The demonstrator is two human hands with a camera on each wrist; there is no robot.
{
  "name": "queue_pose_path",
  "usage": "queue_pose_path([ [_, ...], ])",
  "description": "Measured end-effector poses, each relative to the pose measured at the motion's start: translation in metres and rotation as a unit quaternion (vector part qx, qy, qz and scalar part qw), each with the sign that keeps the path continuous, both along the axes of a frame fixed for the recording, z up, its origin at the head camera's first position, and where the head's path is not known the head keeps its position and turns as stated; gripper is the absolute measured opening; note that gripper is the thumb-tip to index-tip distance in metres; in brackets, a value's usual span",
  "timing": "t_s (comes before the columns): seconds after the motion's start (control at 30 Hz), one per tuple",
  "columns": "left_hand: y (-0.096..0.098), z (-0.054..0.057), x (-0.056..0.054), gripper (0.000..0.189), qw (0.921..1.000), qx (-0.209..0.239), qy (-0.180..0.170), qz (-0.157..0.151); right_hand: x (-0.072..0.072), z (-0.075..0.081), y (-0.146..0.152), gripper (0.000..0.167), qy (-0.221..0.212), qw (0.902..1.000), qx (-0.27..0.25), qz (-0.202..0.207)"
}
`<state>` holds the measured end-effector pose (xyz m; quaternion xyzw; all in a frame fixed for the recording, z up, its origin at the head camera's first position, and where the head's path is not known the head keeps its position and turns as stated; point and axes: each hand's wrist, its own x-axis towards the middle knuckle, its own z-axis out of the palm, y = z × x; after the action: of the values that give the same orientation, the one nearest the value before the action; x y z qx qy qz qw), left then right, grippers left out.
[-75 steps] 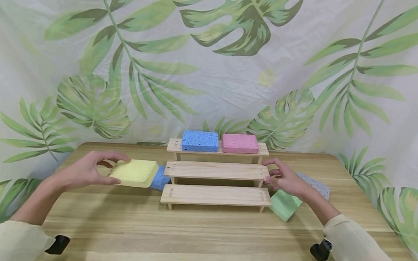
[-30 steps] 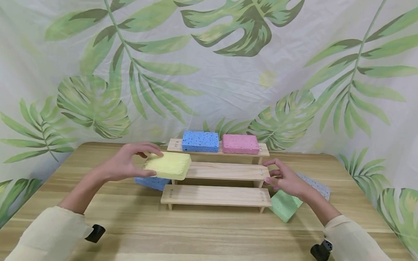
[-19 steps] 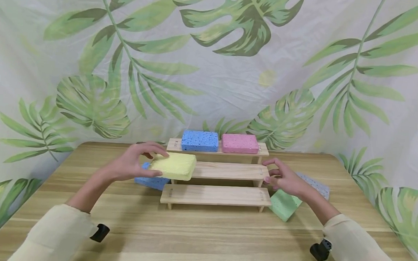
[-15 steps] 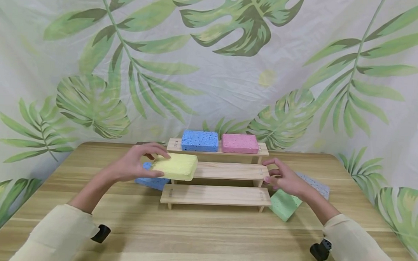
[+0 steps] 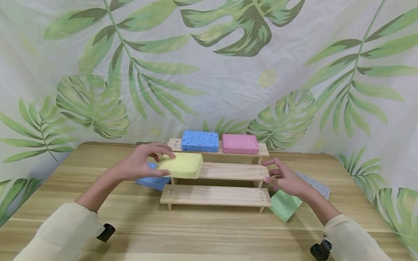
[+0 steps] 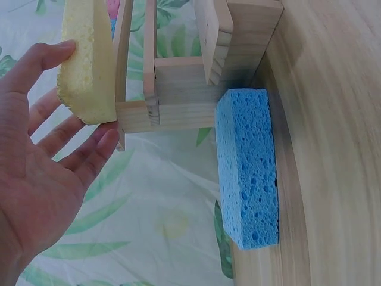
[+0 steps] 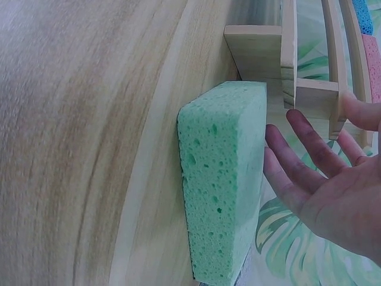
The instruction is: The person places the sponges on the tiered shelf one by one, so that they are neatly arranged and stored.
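Observation:
My left hand point(image 5: 142, 161) holds a yellow sponge point(image 5: 183, 165) between thumb and fingers, over the left end of the middle step of a wooden three-step rack point(image 5: 216, 195). Whether the sponge touches that step I cannot tell. At the right end of the same step, my right hand point(image 5: 286, 180) pinches the board's edge between thumb and a finger; its other fingers are spread in the right wrist view. A blue sponge point(image 5: 199, 141) and a pink sponge point(image 5: 240, 144) sit side by side on the top step.
Left of the rack, another blue sponge point(image 6: 247, 170) lies on the wooden table point(image 5: 204, 239), partly under my left hand. To the rack's right lie a green sponge point(image 7: 217, 179) and a greyish-blue sponge point(image 5: 315, 185). A leaf-patterned cloth point(image 5: 224, 92) hangs behind the table.
My left hand has carried the yellow sponge rightward, from beside the rack to over the middle step's left end. My right hand has stayed at the rack's right end.

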<state>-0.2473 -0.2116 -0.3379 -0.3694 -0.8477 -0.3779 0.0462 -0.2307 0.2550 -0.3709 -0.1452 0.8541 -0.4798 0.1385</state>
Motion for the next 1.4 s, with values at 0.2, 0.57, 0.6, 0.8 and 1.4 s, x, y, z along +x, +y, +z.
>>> queue_pose_path([
  [0.2, 0.007, 0.002, -0.001, 0.035, 0.9999, 0.005, -0.008, -0.013, -0.001, 0.0, 0.0, 0.049, -0.003, 1.0, -0.004, 0.0],
  [0.57, 0.021, 0.006, -0.001, 0.035, 0.9998, 0.001, -0.013, -0.015, 0.0, 0.0, 0.001, 0.049, -0.002, 1.0, -0.006, 0.003],
  [0.6, 0.022, 0.006, -0.001, 0.035, 0.9998, 0.003, -0.013, -0.016, -0.001, 0.0, 0.001, 0.049, -0.001, 1.0, -0.006, 0.004],
  [0.8, 0.031, 0.006, -0.001, 0.036, 0.9997, 0.002, -0.021, -0.015, -0.001, -0.001, 0.001, 0.049, 0.001, 1.0, -0.005, 0.004],
  [1.4, 0.051, 0.006, 0.0, 0.035, 0.9998, -0.01, -0.007, -0.017, -0.001, 0.0, 0.001, 0.051, 0.006, 0.9999, -0.004, 0.008],
])
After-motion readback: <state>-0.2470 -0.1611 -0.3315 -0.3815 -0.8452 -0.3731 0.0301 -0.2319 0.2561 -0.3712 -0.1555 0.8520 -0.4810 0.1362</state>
